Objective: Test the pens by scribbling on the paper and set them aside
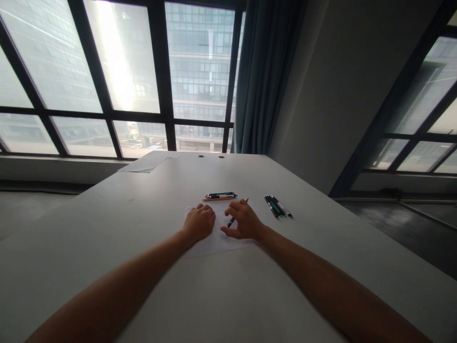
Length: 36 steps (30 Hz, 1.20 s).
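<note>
A: What's hidden or hard to read here?

B: Most of the pen [233,217] sits under the right hand [243,220]. Only a dark stub shows below the fingers and a thin tip pokes out past the knuckles. The sheet of paper [217,240] is half covered by both hands; any marks on it are too faint to tell. Both forearms run off the bottom edge. A second sheet [150,162] at the far end of the table is too distant to read.

A: Hands?

B: Left hand [199,222] is curled loosely, knuckles up, pressing on the paper's left part, holding nothing. Right hand is closed around the pen, fingers bent, thumb out to the left on the paper.

A: Materials, shapes?

B: Table [107,228] is a smooth, matte, pale slab with two small round dark holes near the far edge. Paper is thin, white, rectangular, lying flat. The pen is slim and dark. A row of pens [220,195] lies just beyond the paper, dark with coloured bands, an orange one alongside. Another bunch of pens [278,206] lies to the right, near the right hand, dark and green.

A: Which way does the held pen run?

B: Long axis slants from near-left to far-right, thin tip pointing away and right, over the middle of the paper.
</note>
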Tool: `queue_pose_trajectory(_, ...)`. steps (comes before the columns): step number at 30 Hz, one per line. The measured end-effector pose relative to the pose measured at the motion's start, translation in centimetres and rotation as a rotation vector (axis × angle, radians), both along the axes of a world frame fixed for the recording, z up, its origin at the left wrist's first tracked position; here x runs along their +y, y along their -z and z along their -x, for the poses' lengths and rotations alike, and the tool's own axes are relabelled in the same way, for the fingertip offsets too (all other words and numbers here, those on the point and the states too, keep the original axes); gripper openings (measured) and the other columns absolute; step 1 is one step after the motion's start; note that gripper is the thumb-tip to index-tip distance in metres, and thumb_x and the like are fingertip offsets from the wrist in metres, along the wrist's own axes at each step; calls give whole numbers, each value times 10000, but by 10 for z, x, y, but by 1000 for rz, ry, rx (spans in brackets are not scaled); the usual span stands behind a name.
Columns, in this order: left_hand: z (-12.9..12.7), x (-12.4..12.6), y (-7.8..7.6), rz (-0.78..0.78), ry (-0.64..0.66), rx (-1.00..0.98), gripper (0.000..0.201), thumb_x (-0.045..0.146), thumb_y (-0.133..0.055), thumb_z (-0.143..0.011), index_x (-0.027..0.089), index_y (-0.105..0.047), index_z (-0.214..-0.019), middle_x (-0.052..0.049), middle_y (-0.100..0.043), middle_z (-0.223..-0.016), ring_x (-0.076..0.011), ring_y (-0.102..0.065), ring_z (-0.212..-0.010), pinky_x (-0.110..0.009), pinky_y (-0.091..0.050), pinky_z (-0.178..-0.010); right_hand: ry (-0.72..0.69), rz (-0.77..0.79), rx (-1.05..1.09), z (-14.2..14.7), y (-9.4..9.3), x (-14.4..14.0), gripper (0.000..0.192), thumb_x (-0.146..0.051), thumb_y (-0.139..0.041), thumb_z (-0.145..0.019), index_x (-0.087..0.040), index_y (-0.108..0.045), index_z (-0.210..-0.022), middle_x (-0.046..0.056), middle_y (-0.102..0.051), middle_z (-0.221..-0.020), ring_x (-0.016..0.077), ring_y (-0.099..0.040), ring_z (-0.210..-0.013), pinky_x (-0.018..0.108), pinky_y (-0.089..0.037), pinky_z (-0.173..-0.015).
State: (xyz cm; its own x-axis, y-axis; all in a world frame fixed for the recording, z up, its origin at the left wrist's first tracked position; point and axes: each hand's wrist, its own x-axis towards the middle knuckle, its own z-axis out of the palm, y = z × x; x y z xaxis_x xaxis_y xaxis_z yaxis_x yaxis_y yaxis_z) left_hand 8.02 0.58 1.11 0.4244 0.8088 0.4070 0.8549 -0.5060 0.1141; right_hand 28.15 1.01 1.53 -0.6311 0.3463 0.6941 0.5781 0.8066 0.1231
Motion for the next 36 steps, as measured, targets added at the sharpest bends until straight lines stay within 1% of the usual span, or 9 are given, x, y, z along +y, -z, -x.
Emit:
queue_pose_trajectory(11, 0, 1, -1, 21, -15, 0, 291, 267, -438, -931, 193, -718, -958, -72, -704, -1067, -243, -598, -1047, -381, -498, -910, 13, 29, -1, -2, -4, 3, 481, -652, -601, -794, -174, -581, -743, 69, -588, -807, 192, -518, -746, 334, -367, -726)
queue_pose_trajectory(16, 4, 7, 2, 46, 22, -39, 286, 284, -467, -909, 216, -741, -954, -43, -712, -1087, -243, -599, -1047, -380, -501, -922, 142, 107, 102, -12, -21, 5, 531, -486, -345, -986, -177, -567, -616, 93, -628, -790, 190, -547, -774, 350, -397, -774)
queue_pose_trajectory(18, 5, 9, 4, 50, 37, -51, 276, 282, -483, -895, 221, -742, -968, -34, -712, -1097, -244, -598, -1049, -384, -502, -924, 246, 221, 246, -17, -27, 7, 579, -525, -276, -988, -174, -619, -682, 95, -651, -783, 196, -582, -769, 343, -426, -757)
queue_pose_trajectory(20, 5, 9, 5, 49, 40, -55, 276, 283, -490, -889, 217, -741, -982, -35, -710, -1103, -251, -595, -1055, -397, -504, -923, 316, 460, 425, -22, -30, 11, 664, -636, -237, -955, -166, -657, -745, 77, -632, -652, 186, -604, -661, 309, -456, -656)
queue_pose_trajectory(22, 5, 9, 6, 49, 37, -55, 278, 284, -491, -887, 211, -740, -987, -40, -709, -1105, -259, -593, -1062, -410, -504, -924, 266, 757, 579, -25, -27, 17, 709, -738, -283, -890, -152, -670, -793, 54, -609, -578, 165, -602, -561, 272, -472, -554)
queue_pose_trajectory(25, 5, 9, 6, 51, 34, -56, 277, 277, -491, -886, 207, -739, -988, -46, -707, -1108, -261, -591, -1067, -414, -502, -929, 103, 1043, 646, -26, -19, 25, 607, -742, -583, -734, -148, -655, -833, 42, -650, -651, 148, -620, -562, 242, -502, -499)
queue_pose_trajectory(28, 6, 9, 6, 47, 37, -57, 276, 271, -487, -888, 207, -737, -988, -51, -707, -1108, -251, -593, -1066, -399, -497, -940, 90, 1106, 660, -26, -10, 29, 465, -573, -770, -644, -159, -612, -786, -13, -601, -560, 115, -571, -482, 216, -482, -442)
queue_pose_trajectory(33, 6, 8, 6, 39, 30, -47, 274, 270, -482, -888, 214, -734, -981, -45, -707, -1101, -243, -594, -1063, -384, -501, -930, -6, 1297, 699, -29, -3, 28, 359, -479, -701, -727, -153, -628, -857, 51, -684, -740, 143, -640, -577, 234, -517, -467)
queue_pose_trajectory(36, 5, 7, 5, 39, 26, -41, 282, 275, -475, -891, 215, -732, -990, -47, -704, -1106, -243, -592, -1065, -382, -503, -925, 62, 1265, 603, -32, 0, 28, 266, -378, -729, -678, -145, -619, -739, 27, -659, -644, 108, -579, -493, 199, -458, -424)
